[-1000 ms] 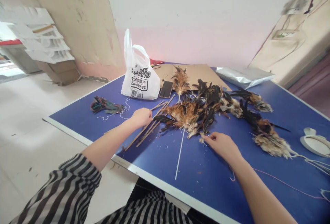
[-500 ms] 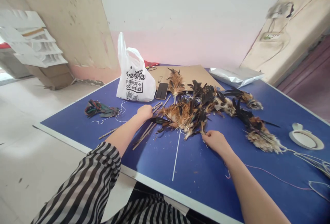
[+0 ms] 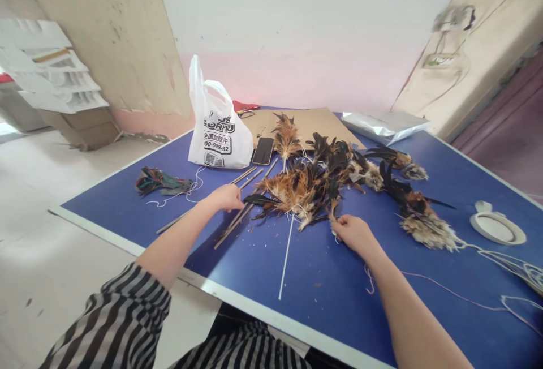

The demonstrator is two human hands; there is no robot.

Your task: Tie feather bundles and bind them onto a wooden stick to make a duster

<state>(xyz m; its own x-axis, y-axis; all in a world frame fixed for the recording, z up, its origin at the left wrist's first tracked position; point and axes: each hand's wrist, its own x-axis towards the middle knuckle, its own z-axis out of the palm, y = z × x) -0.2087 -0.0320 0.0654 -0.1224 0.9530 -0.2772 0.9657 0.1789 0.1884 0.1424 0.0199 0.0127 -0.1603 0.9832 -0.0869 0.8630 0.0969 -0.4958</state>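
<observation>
My right hand (image 3: 353, 234) pinches the lower end of a small feather bunch (image 3: 334, 202) at the front of the pile. On the left, my left hand (image 3: 228, 197) has its fingers drawn together over thin sticks (image 3: 237, 223), right by the tip of a black feather (image 3: 259, 200). Whether anything is between those fingers is hidden. A larger brown and black feather bundle (image 3: 292, 188), bound with white string, lies between the two hands. From its base a thin white rod (image 3: 286, 258) points toward me on the blue table (image 3: 254, 278).
Behind stand a white plastic bag (image 3: 220, 137), a phone (image 3: 263, 150) and a cardboard sheet (image 3: 314, 123). More feather bundles (image 3: 424, 224), a tape roll (image 3: 497, 227) and loose cord (image 3: 515, 264) lie to the right. A dark cloth-like bundle (image 3: 161, 181) with string lies left.
My left hand has moved back toward me and left, off the upper part of the sticks to beside the black feather tip. My right hand keeps its pinch, nearly still.
</observation>
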